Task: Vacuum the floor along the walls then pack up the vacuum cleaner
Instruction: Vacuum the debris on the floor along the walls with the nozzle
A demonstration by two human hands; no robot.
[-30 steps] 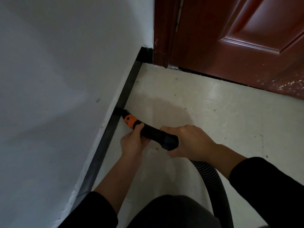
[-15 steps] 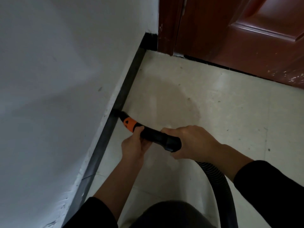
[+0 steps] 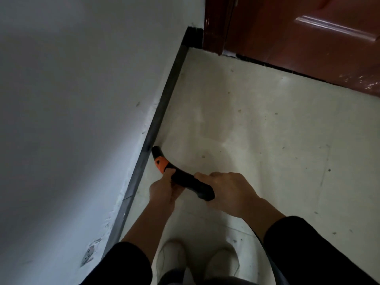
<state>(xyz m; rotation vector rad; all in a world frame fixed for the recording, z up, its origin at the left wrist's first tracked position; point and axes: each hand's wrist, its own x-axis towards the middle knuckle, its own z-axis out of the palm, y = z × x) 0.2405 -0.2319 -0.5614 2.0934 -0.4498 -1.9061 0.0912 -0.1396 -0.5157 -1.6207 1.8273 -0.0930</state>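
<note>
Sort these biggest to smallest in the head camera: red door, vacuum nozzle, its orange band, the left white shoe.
1. red door, though only part of it shows.
2. vacuum nozzle and left white shoe: they look alike and both are partly hidden, so no ranking.
3. orange band.

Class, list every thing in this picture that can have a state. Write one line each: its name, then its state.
Vacuum nozzle: held, tip low at the baseboard.
Left hand: grips the nozzle just behind its orange band.
Right hand: grips the nozzle's rear end.
Door: appears shut.
Floor: speckled with dirt.
</note>
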